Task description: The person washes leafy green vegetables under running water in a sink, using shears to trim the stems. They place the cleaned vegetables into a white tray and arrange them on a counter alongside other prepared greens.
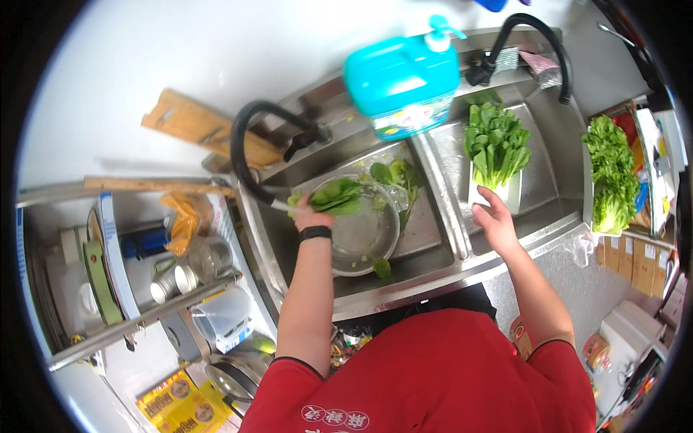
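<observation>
My left hand (314,216) grips a bunch of leafy greens (338,196) under the mouth of a black gooseneck faucet (246,122) in the left basin. What looks like a short stream of water (281,206) runs from the spout towards this hand. Below the greens sits a round metal bowl (360,243). Loose leaves (398,173) lie beside the bowl on the basin floor. Over the right basin, my right hand (494,222) has its fingers apart and holds nothing. It is close to a white tray (501,196) heaped with green leafy vegetables (495,143); whether it touches the tray is unclear.
A turquoise pump bottle (403,81) stands behind the sink divider (441,189). Another black faucet (533,24) arches over the right basin. Lettuce (612,173) fills a tray at the sink's right. Wooden boards (211,132) lean behind; a cluttered shelf (146,303) stands at left.
</observation>
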The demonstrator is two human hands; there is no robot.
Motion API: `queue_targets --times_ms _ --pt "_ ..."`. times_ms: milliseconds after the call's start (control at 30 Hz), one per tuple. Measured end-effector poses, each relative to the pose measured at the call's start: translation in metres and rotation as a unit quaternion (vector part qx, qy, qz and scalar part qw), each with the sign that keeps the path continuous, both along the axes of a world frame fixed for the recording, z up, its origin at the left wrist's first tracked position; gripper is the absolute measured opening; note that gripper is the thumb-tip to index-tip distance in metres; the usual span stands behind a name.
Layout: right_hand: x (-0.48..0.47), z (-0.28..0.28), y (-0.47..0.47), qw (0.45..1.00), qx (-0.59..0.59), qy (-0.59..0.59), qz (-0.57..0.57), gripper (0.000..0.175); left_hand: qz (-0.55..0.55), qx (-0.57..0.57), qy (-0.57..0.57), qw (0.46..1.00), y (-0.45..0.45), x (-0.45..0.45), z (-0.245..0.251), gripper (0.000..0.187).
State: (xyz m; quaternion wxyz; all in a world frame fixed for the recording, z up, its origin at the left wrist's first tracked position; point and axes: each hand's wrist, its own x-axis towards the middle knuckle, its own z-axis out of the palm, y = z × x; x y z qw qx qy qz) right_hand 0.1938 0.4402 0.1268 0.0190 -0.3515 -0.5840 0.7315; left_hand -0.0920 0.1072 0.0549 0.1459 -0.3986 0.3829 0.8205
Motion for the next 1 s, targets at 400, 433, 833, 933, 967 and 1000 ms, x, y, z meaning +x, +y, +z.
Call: queue_targets --times_ms 400,433,833,933,967,1000 --pt "0.086 -0.054 0.051 0.977 0.109 0.009 -0.185 0.045 -0.37 -0.079 0.067 0.923 0.08 0.074 0.091 0.035" --pt "0.089 -0.055 0.053 0.975 0.125 -0.017 -0.184 0.044 -0.443 -0.065 0.06 0.892 0.109 0.077 0.098 0.041" --pt "0.108 -0.059 0.048 0.877 0.476 -0.014 -0.065 0.034 -0.82 -0.326 0.453 -0.13 0.452 0.174 0.003 0.045" --pt "0.111 -0.064 0.048 0.875 0.475 -0.004 -0.089 0.033 -0.788 -0.299 0.436 -0.315 0.486 0.21 -0.043 0.032" --pt "0.112 -0.065 0.049 0.877 0.469 -0.005 -0.101 0.033 -0.774 -0.295 0.413 -0.379 0.498 0.221 -0.057 0.033" --pt "0.113 -0.067 0.049 0.873 0.476 0.004 -0.108 0.033 -0.739 -0.307 0.427 -0.421 0.508 0.231 -0.071 0.032"
